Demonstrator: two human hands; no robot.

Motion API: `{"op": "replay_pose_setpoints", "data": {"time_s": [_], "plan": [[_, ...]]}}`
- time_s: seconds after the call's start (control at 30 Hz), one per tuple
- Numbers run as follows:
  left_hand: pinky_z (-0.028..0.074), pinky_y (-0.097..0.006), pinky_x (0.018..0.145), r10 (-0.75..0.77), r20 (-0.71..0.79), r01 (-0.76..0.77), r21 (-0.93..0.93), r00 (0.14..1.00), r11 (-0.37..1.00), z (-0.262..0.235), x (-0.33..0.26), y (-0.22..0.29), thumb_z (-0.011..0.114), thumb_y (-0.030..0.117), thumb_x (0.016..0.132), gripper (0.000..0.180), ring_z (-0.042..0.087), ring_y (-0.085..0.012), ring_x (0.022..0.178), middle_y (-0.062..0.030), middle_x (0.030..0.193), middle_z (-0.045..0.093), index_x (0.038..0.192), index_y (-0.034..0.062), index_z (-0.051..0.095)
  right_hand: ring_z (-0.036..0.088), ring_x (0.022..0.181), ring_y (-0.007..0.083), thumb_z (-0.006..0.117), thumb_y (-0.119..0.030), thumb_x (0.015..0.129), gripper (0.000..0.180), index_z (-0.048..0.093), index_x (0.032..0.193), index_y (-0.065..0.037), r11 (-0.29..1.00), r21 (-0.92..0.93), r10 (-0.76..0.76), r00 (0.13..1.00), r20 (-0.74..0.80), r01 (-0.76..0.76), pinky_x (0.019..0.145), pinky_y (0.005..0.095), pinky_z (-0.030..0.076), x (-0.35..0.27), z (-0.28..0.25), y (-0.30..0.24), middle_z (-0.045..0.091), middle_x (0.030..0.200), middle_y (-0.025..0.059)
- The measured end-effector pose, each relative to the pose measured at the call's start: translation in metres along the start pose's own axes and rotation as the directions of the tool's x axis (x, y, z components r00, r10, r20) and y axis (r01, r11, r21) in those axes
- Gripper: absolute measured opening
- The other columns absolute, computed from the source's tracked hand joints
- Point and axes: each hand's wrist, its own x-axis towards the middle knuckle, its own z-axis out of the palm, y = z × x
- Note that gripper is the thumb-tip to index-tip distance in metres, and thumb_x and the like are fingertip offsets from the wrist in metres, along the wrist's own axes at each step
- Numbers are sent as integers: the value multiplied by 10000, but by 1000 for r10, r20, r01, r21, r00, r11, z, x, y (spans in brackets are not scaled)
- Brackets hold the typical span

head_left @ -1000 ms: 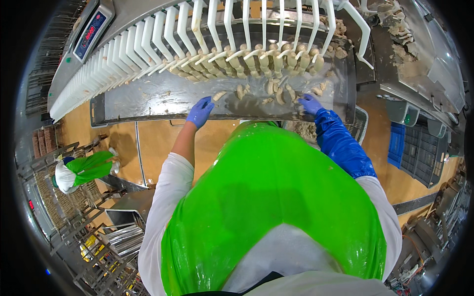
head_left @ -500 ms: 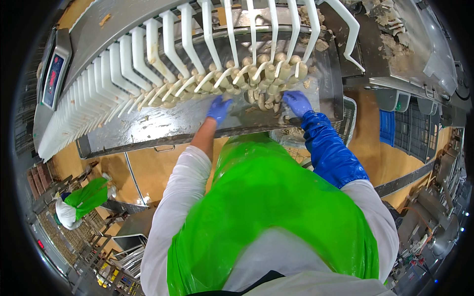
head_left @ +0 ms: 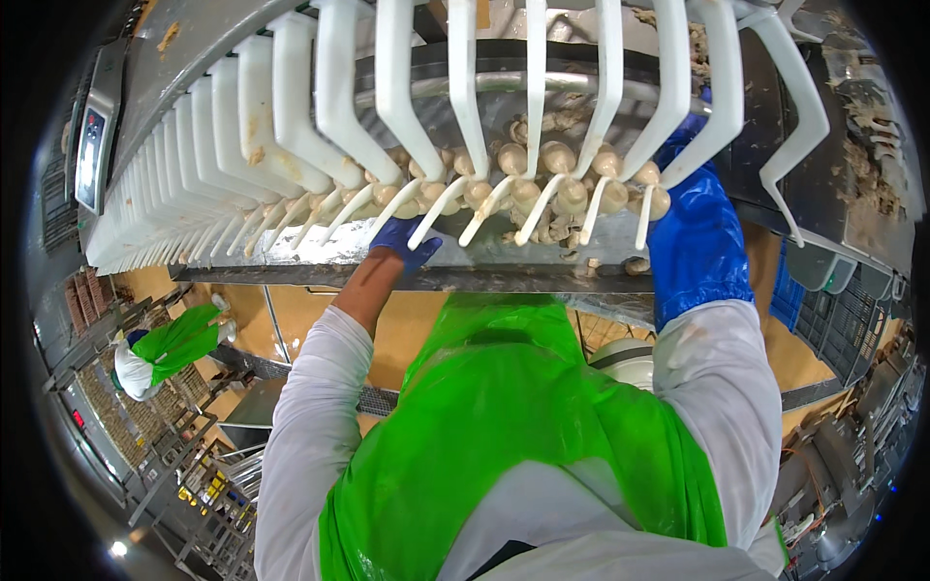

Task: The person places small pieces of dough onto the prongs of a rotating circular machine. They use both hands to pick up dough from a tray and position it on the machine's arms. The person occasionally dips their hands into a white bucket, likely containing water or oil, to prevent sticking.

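A row of white plastic prongs (head_left: 455, 107) hangs over a wet metal shelf (head_left: 310, 257). Pale round meat pieces (head_left: 557, 160) sit on the prong tips. My left hand (head_left: 405, 242), in a blue glove, reaches up under the prongs just left of the meat; nothing shows in it. My right arm, in a long blue sleeve, rises to the right of the meat. My right hand (head_left: 690, 131) is mostly hidden behind the prongs. A green apron (head_left: 504, 426) over white sleeves fills the lower middle.
A grey display panel (head_left: 92, 160) is mounted at the far left of the line. Another person in a green apron (head_left: 165, 349) stands lower left beside metal racks (head_left: 194, 484). Blue crates (head_left: 838, 310) stand at the right, and a white bucket (head_left: 625, 363) sits under the shelf.
The view has closed in on the prongs. Both hands have risen from the shelf toward the prong tips, and my right hand has gone up behind the prongs.
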Motion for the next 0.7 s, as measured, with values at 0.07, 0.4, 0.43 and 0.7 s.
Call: {"op": "replay_pose_setpoints", "data": {"time_s": [0.07, 0.4, 0.43, 0.7], "plan": [[477, -437, 922, 54, -26, -55, -52, 998, 997, 8, 2, -11, 552, 570, 845, 574, 618, -360, 1026, -203, 1015, 677, 1060, 51, 676, 516, 1181, 325, 614, -376, 901, 545, 475, 1310, -43, 954, -288, -99, 995, -28, 87, 1036, 425, 385, -14, 12, 2, 519, 1288, 176], [421, -425, 1018, 45, -54, -40, 84, 998, 996, -8, 7, -10, 555, 548, 852, 660, 524, -338, 1199, -161, 1295, 558, 1379, 158, 479, 613, 1019, 309, 541, -354, 940, 319, 593, 1180, -149, 853, -174, 23, 298, 954, 491, 942, 428, 476, -261, 105, -100, 642, 1102, 99], [393, -416, 1052, 66, -15, -65, 86, 998, 994, -11, 10, -12, 550, 546, 856, 682, 496, -338, 1234, -169, 1339, 521, 1396, 141, 459, 623, 1003, 307, 534, -351, 944, 302, 605, 1167, -160, 863, -92, 12, 161, 987, 497, 933, 428, 485, -272, 103, -108, 654, 1084, 91], [465, -408, 922, 398, -539, -509, -67, 743, 858, 23, 3, 19, 616, 294, 861, 304, 598, -305, 1021, -119, 1071, 659, 1146, 202, 667, 614, 884, 314, 686, -274, 815, 228, 678, 869, -52, 726, -644, 77, 901, 427, 243, 765, 393, 503, -245, -26, -126, 649, 941, 125]]}}
